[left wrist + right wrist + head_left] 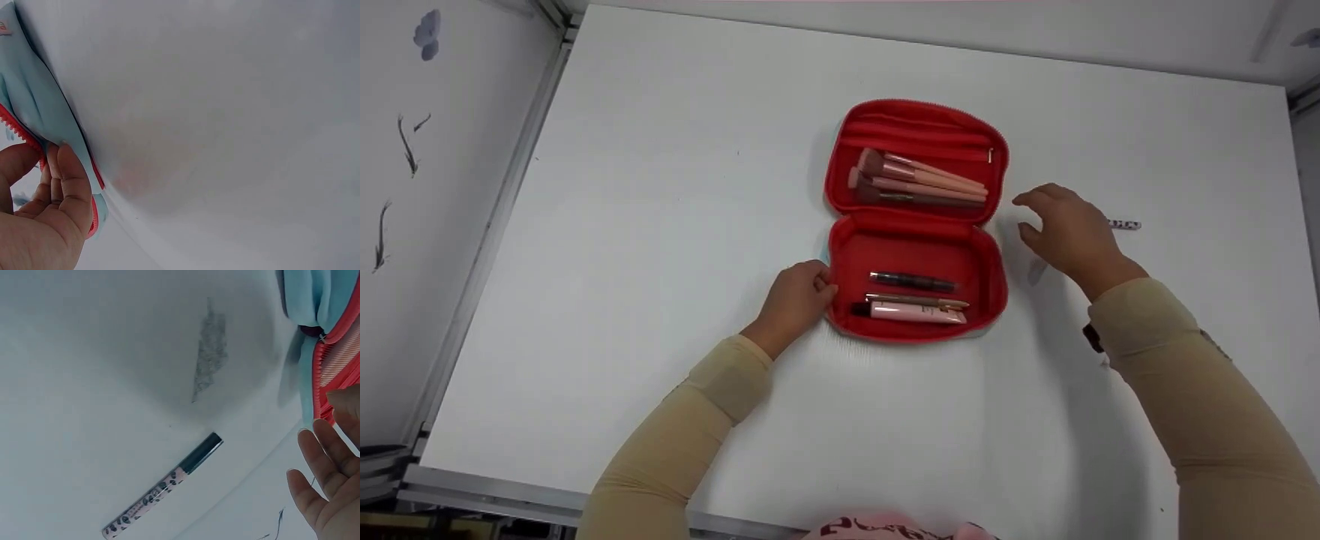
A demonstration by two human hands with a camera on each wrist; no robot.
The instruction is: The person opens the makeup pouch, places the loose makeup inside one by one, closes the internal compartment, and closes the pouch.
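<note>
An unzipped makeup bag [919, 244], red inside and light blue outside, lies spread flat on the table. My left hand [799, 300] pinches the zipper edge of its near half at the left side, thumb against fingers in the left wrist view. Apart from the bag's right side, my right hand [1072, 232] hovers with relaxed, parted fingers and holds nothing. Several makeup brushes [926, 180] lie in the far half. A dark pen-like stick [911, 281], a slim gold-tipped stick [952, 303] and a pink tube [919, 312] with a black cap rest in the near half.
A slim pink spotted stick [149, 498] with a black cap lies on the white table [660, 187], beyond my right hand. A grey smudge-like patch [211, 354] shows near it. Walls stand along the table's left and far edges.
</note>
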